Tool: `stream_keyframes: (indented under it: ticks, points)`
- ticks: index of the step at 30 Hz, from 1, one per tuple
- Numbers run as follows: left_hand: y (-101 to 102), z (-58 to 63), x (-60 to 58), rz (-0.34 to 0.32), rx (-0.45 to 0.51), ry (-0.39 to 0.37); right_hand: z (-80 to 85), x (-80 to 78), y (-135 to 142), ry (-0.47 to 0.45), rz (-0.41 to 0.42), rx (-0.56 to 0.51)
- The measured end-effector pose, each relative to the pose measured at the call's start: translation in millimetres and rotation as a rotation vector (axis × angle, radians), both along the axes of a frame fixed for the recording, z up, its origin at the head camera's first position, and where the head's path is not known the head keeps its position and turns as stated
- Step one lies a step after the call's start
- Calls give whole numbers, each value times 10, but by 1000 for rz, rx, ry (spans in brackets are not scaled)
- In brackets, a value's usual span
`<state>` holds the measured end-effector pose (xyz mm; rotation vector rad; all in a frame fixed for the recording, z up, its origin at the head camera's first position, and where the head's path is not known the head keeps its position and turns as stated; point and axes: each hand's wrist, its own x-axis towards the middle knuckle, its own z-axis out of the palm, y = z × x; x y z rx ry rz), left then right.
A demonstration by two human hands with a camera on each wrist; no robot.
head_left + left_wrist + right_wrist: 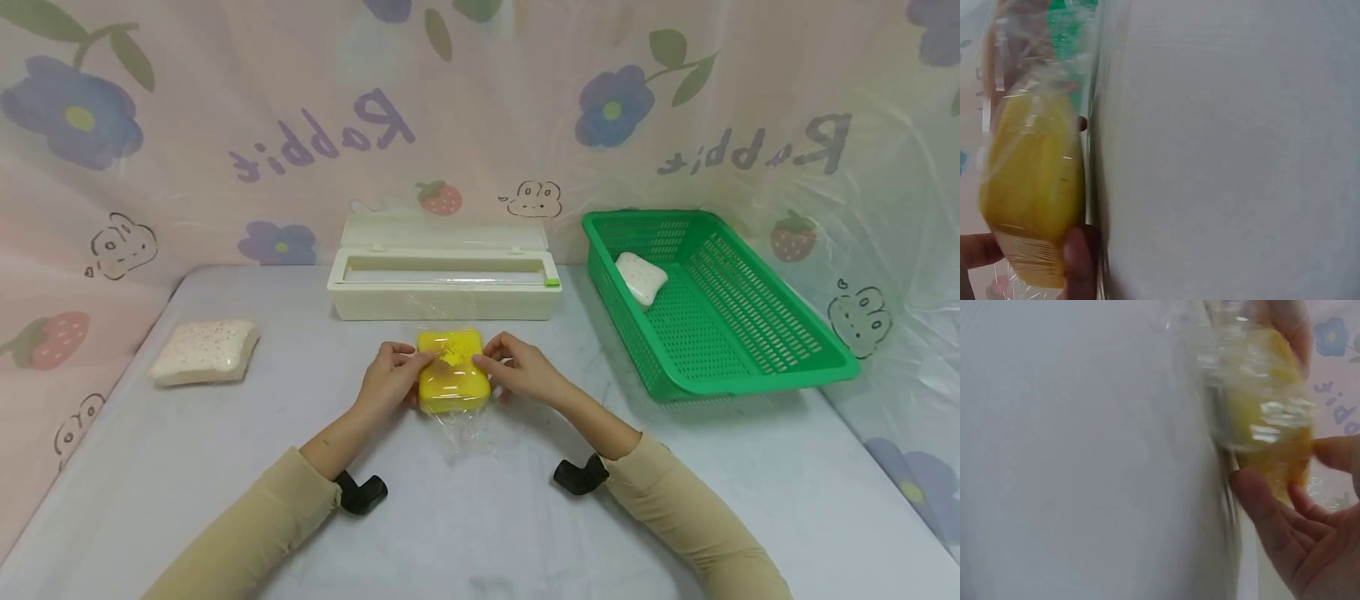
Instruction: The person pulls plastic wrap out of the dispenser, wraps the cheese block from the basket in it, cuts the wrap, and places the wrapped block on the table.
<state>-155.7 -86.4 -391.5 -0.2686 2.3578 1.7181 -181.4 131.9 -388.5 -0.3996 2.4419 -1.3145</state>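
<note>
Between both hands is a yellow block (453,387) with rounded corners, covered in clear plastic film (459,429) whose loose ends trail off its near and far sides. My left hand (392,377) grips its left side, thumb over the top. Opposite it, my right hand (525,368) holds the right side, thumb also on top. The left wrist view has the yellow block (1035,169) between thumb and fingers, the film stretched and creased around it. Shiny, bunched film covers much of the yellow block (1260,419) in the right wrist view.
Behind the hands stands a white cling film dispenser (442,302), lid raised, with a roll inside. To the left lies a speckled off-white block (206,352). A green basket (750,383) on the right holds a smaller speckled white block (641,279). A printed curtain surrounds the table.
</note>
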Motion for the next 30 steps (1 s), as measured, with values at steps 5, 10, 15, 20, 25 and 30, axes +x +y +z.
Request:
stream_keyframes:
  ticks: [5,10,15,20,25,30]
  points:
    - [-18,14,-21,-23,-116,5,-4,-20,4,-12,7,23]
    - [-51,45,-83,-58,-235,-6,-5,-80,2,-6,-61,52]
    - [-70,41,-202,-134,-265,-32,-28,-169,-30,-28,-158,29]
    - [-75,18,-329,-149,-173,-34,-41,-249,-75,-38,-109,36]
    - [-88,-12,-423,-180,-105,-17,-61,-328,-113,-95,-62,-21]
    - [-84,-45,-475,-192,-110,-6,-84,-382,-130,-129,-23,-130]
